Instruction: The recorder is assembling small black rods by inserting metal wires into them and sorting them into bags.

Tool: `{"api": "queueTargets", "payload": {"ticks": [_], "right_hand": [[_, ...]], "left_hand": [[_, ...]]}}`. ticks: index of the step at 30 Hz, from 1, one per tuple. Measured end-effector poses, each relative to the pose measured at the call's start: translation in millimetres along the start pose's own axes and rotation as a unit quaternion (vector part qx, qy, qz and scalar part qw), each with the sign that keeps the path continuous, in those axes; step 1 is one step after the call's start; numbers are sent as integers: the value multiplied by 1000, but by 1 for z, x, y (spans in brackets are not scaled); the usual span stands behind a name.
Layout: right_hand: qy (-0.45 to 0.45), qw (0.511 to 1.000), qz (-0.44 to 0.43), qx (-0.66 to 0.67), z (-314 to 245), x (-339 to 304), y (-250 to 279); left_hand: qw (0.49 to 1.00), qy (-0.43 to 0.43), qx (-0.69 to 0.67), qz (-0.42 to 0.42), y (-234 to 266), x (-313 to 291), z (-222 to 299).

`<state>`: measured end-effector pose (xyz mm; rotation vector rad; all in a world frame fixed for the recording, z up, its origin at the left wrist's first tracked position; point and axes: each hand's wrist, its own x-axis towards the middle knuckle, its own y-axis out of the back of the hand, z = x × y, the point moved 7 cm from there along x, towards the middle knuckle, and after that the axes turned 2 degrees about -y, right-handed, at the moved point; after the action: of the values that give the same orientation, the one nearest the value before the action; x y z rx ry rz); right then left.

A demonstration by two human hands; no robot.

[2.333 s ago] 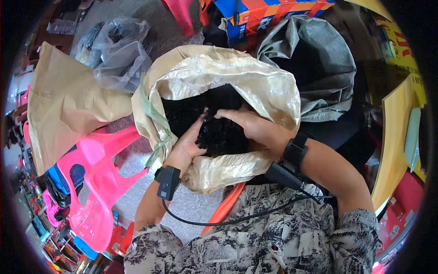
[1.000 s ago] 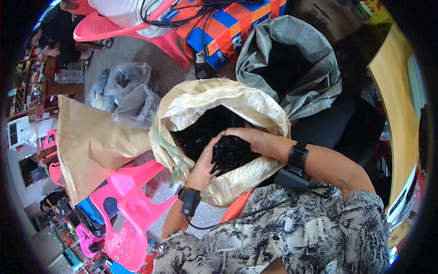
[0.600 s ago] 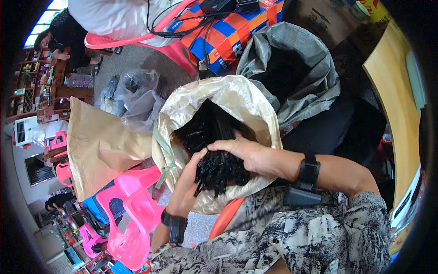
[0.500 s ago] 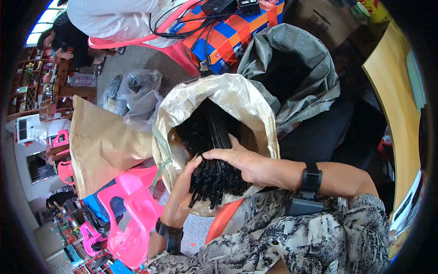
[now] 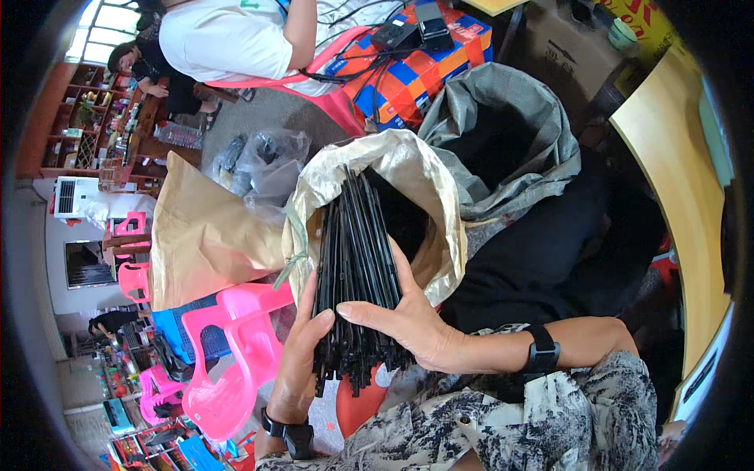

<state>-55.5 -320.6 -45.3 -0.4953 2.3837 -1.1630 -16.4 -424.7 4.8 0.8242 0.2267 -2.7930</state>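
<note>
Both my hands are wrapped round a thick bundle of thin black rods (image 5: pixel 357 259), possibly plastic, with knobbly near ends. My left hand (image 5: pixel 302 345) grips its left side and my right hand (image 5: pixel 408 322) its right side; both thumbs lie across the top. The far ends of the rods overlap the mouth of an open cream woven sack (image 5: pixel 448 212), whose inside is dark. A green tie (image 5: pixel 292 259) hangs at the sack's left rim.
Behind the cream sack stands a grey woven sack (image 5: pixel 550 180). A brown paper-like sack (image 5: pixel 208 243) and pink plastic chairs (image 5: pixel 259 322) are at the left. An orange-and-blue box (image 5: pixel 463 47) carries cables. A person in white (image 5: pixel 228 39) sits beyond; curved yellow board (image 5: pixel 660 141) edges the right.
My hands have drawn the rod bundle up and toward me out of the cream sack. More of the rods' length now shows. The view has shifted slightly.
</note>
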Motion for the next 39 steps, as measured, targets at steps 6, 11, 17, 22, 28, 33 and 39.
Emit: {"api": "queueTargets", "payload": {"ticks": [6, 11, 17, 22, 28, 33, 39], "right_hand": [[138, 988, -62, -41, -55, -11, -18], [250, 963, -73, -66, -118, -30, -18], [296, 953, 65, -25, -178, -69, 29], [371, 915, 156, -31, -225, -123, 48], [462, 838, 285, -49, -276, -205, 74], [488, 794, 360, -41, -302, -244, 139], [465, 766, 436, -76, -318, -254, 196]], "left_hand": [[983, -159, 67, -62, -37, -13, 46], [944, -257, 118, -167, -93, -15, 84], [875, -270, 216, -340, -189, 1, 96], [863, -176, 128, -456, -261, -6, 92], [759, -188, 177, -597, -366, -41, 86], [717, -153, 188, -653, -449, -20, 31], [716, -173, 200, -646, -492, -7, 0]]}}
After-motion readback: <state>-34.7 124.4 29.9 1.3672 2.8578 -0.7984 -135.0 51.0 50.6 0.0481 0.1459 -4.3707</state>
